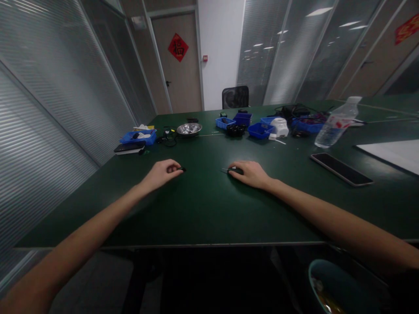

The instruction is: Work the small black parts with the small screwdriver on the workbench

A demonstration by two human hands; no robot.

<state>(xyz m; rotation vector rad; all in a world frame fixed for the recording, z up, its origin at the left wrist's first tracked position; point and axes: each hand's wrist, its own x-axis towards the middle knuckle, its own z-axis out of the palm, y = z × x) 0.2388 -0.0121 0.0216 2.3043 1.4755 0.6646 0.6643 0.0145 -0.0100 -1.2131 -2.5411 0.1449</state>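
Above the green table (203,205), my left hand (163,171) pinches a small black piece (182,169) between thumb and fingertips; its kind is too small to make out. To the right, my right hand (249,173) rests on the tabletop, closed around a black-handled tool (236,170). Thin metal at the tool's tip points left, toward my left hand. A gap of bare green surface separates the two hands. My right palm hides part of the handle.
Farther back stand a metal bowl (190,133) with small items, a blue tray (149,138), a dark notebook (130,148) and several blue bins (259,132). A phone (340,169), a water bottle (338,124) and white paper (397,152) are at right. Below the edge is a bin (314,263).
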